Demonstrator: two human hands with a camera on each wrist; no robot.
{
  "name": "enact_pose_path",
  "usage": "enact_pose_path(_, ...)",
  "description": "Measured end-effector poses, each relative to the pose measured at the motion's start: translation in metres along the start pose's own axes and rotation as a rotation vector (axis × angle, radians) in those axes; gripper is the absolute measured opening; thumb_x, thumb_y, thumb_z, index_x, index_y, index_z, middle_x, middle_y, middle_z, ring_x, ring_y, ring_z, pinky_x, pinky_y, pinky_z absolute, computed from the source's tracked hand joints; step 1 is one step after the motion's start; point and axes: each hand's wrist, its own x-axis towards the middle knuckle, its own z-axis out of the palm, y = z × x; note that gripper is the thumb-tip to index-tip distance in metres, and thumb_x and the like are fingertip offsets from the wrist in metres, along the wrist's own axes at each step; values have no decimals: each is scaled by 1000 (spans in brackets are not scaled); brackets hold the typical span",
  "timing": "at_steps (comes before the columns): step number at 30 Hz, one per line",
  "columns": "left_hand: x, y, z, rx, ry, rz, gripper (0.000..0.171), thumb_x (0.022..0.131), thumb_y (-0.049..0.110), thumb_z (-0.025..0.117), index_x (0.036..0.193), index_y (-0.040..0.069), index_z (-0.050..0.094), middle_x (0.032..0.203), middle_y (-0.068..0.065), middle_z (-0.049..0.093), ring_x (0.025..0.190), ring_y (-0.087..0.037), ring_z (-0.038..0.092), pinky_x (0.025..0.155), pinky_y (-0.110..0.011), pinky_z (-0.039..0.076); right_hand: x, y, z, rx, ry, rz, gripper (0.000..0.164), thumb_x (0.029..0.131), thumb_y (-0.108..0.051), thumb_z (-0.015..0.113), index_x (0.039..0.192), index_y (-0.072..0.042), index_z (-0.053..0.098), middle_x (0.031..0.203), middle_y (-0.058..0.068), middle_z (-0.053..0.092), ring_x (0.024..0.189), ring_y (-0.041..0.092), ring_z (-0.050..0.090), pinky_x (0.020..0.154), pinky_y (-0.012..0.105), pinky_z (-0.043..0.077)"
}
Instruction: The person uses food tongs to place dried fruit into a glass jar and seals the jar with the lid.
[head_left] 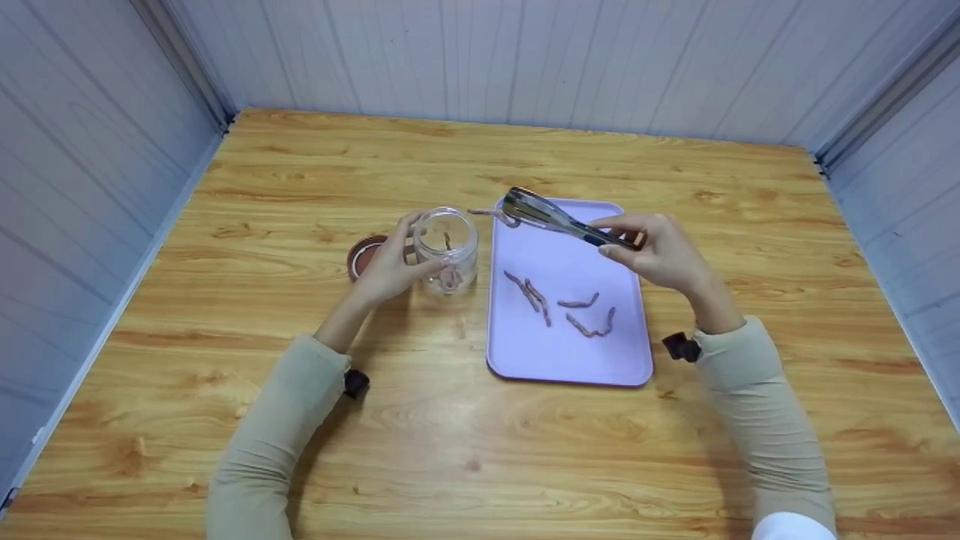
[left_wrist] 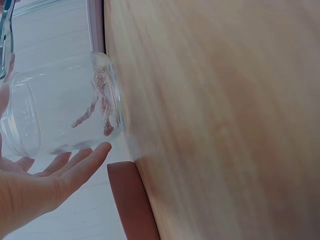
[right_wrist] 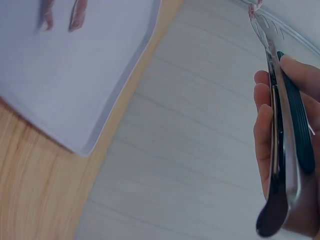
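My left hand [head_left: 392,266] grips a clear jar [head_left: 456,262] around its side, thumb across the front. The jar stands uncapped, and several brown-pink twisted strips [left_wrist: 102,100] lie at its bottom. My right hand [head_left: 660,247] holds metal tongs [head_left: 555,217] with dark grips, squeezed together. Between the tong tips hangs one thin strip [head_left: 491,214], its free end pointing at the jar's rim. The tongs are over the far part of a lilac tray [head_left: 570,360]. More strips [head_left: 579,303] lie on the tray's near half.
A reddish-brown lid [head_left: 365,255] lies on the wood-grain table [head_left: 420,450] just left of the jar, partly behind my left hand. Pale panel walls [head_left: 480,60] close off the back and both sides.
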Motion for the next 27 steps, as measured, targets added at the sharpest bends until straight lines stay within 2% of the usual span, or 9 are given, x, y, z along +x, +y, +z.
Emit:
enact_pose_path(7, 1, 0, 0, -8, 1, -11, 76, 76, 23, 70, 136, 12, 25, 131, -22, 33, 116, -38, 37, 94, -43, 34, 9, -39, 10, 22, 15, -97, 27, 77, 5, 63, 104, 3, 63, 81, 13, 63, 54, 17, 49, 43, 18, 39)
enact_pose_path(9, 0, 0, 0, -7, 2, -15, 76, 76, 25, 70, 136, 12, 24, 131, -22, 32, 117, -38, 36, 95, -44, 33, 11, -45, 14, 18, 16, -112, 27, 77, 6, 63, 104, 4, 63, 84, 14, 63, 55, 17, 49, 44, 18, 39)
enact_pose_path(11, -2, 5, 0, -6, 2, -21, 76, 76, 24, 70, 136, 12, 24, 131, -22, 32, 117, -38, 35, 95, -45, 32, 15, -38, 19, -3, 23, -134, 27, 77, 3, 64, 104, 2, 63, 85, 12, 63, 57, 16, 50, 45, 18, 39)
enact_pose_path(17, -12, 31, 0, -84, -31, -9, 70, 80, 7, 65, 135, 2, 22, 129, -28, 28, 115, -43, 35, 92, -42, 37, 24, -15, 31, -15, 31, -210, 28, 77, -3, 66, 105, -8, 65, 81, 2, 64, 60, 12, 53, 49, 21, 44)
enact_pose_path(23, -11, 31, 0, -88, -33, -4, 69, 80, 6, 64, 135, 2, 23, 129, -27, 29, 115, -42, 36, 90, -40, 39, 25, -14, 34, -3, 25, -236, 29, 77, -4, 66, 106, -7, 65, 83, 3, 64, 60, 11, 53, 50, 22, 44)
enact_pose_path(27, -11, 31, 0, -73, -31, -10, 68, 80, 7, 64, 135, 2, 23, 129, -27, 29, 115, -43, 35, 91, -41, 38, 24, -13, 31, -25, 36, -213, 30, 78, -6, 67, 107, -8, 65, 86, 3, 64, 63, 11, 53, 50, 22, 44)
